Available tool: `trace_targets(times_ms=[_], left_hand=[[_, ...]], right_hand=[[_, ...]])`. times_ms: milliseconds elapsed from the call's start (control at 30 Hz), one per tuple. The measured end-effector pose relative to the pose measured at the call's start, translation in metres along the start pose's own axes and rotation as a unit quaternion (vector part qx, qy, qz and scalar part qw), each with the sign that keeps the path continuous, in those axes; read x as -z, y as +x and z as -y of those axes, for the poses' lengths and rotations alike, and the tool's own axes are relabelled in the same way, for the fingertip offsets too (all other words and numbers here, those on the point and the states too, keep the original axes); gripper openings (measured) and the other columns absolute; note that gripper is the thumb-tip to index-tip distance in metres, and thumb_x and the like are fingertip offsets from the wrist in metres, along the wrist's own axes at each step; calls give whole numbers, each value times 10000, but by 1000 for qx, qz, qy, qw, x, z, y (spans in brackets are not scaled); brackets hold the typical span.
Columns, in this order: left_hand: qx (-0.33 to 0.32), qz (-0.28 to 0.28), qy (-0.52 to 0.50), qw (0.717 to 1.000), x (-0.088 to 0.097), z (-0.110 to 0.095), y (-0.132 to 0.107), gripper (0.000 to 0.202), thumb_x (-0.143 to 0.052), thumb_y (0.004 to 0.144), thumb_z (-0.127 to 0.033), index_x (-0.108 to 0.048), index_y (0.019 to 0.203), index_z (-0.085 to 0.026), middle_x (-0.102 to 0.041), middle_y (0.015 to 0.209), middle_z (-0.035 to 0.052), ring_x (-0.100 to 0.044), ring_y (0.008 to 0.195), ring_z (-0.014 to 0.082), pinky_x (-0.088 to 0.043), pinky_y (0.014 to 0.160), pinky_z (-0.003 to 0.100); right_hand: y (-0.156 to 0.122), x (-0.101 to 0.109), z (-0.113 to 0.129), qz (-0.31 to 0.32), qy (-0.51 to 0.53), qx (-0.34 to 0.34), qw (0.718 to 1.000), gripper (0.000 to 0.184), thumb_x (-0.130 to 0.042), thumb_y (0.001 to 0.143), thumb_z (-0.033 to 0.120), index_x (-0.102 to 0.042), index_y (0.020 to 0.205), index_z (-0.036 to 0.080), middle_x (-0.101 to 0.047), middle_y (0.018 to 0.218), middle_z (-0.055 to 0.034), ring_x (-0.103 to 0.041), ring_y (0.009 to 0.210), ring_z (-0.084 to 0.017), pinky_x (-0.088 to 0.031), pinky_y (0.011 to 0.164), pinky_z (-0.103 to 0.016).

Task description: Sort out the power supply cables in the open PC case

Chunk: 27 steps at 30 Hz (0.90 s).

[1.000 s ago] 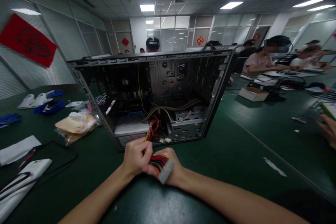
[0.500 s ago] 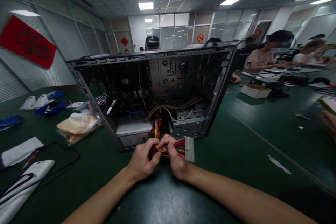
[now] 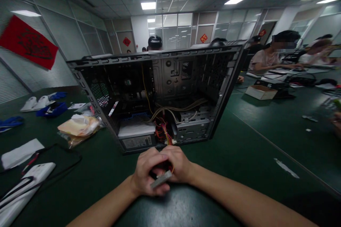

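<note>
An open computer case (image 3: 201,127) lies in front of me with its inside facing my hands. A power supply (image 3: 137,142) sits in its lower left, and a bundle of coloured power cables (image 3: 165,130) runs out over the near edge. My left hand (image 3: 145,172) and my right hand (image 3: 179,166) meet just before the case, both closed round this bundle. A pale wide cable connector (image 3: 161,180) sticks out below, between the left thumb and fingers. Most of the cable within the hands is hidden.
To the left are a white power strip (image 3: 32,189) with black cords, a plastic bag of tan material (image 3: 80,127), and blue gloves (image 3: 10,123). An open cardboard box (image 3: 260,93) stands at the right. Another person (image 3: 269,58) sits beyond it.
Both hands have come together and lower. The connector, which pointed right beside my right hand, has swung down and left to between the hands. More of the cables inside the case now shows.
</note>
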State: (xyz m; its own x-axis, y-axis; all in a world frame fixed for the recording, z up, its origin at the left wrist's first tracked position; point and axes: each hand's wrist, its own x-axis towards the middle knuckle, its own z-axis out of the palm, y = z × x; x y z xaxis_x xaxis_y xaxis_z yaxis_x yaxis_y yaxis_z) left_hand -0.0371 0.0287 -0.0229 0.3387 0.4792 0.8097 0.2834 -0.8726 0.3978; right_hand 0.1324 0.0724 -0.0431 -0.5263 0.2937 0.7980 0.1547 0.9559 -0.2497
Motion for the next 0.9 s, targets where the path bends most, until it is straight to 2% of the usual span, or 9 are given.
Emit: trace_targets(times_ms=[100,167,267,367,433,500,567,700,900], left_hand=[[31,7,4,999,2,-6,7,450,-581,880,-509,-692,1221,-237,-587,921,115,-580,836,252,-503,735,379],[47,26,-27,998,1,-12,12,408,-522,925,-491,-719,1189,-250,-577,1025,136,-577,941,275,-500,822,414],[85,60,-115,988,-3,-16,18,417,-438,976,-497,-744,1116,-250,-602,1119,138,-579,1042,288,-478,913,442],[149,45,-164,974,-6,-14,21,437,-423,986,-508,-741,1075,-222,-631,1149,131,-588,1070,286,-463,945,436],[196,16,-158,968,-7,-10,22,434,-430,989,-495,-739,1005,-191,-652,1113,128,-602,1024,272,-466,926,409],[239,-13,-138,961,-7,-8,23,454,-430,994,-470,-716,818,-165,-664,985,111,-608,872,232,-481,820,352],[259,-27,-118,958,-7,-7,23,509,-432,996,-450,-614,620,-159,-622,818,78,-557,705,184,-455,681,301],[232,-29,-79,969,-3,-6,26,536,-427,1000,-412,-503,528,-172,-495,631,26,-487,591,153,-399,586,270],[174,4,-57,983,1,-5,31,350,-548,946,-333,-676,669,-161,-673,816,85,-629,768,205,-496,779,312]], right_hand=[[-2,-7,-5,72,-50,53,995,398,-441,948,525,-597,782,199,-609,637,-56,-584,604,-189,-479,605,-315],[-1,-3,-6,109,-45,71,990,369,-426,951,473,-609,780,202,-623,672,-57,-597,670,-199,-497,679,-332],[2,4,-1,128,7,42,991,315,-380,953,368,-622,882,178,-675,830,-84,-618,806,-213,-511,805,-357],[5,4,5,101,71,-63,990,378,-315,995,372,-603,864,164,-661,836,-86,-607,779,-198,-519,779,-336],[8,0,9,55,135,-159,976,430,-293,1017,423,-584,825,171,-624,773,-55,-582,709,-173,-516,716,-300],[9,-3,11,-4,197,-242,950,481,-293,1020,495,-564,778,180,-578,718,-29,-555,668,-157,-507,678,-275],[11,-4,12,-44,237,-289,926,523,-307,1007,556,-549,731,184,-544,679,-17,-535,646,-152,-505,674,-271],[11,-2,12,-64,278,-307,908,566,-328,992,602,-573,710,177,-555,655,-20,-531,620,-150,-506,679,-277],[14,2,16,-68,309,-298,900,561,-357,992,594,-679,873,150,-643,756,-49,-607,746,-177,-505,811,-291]])
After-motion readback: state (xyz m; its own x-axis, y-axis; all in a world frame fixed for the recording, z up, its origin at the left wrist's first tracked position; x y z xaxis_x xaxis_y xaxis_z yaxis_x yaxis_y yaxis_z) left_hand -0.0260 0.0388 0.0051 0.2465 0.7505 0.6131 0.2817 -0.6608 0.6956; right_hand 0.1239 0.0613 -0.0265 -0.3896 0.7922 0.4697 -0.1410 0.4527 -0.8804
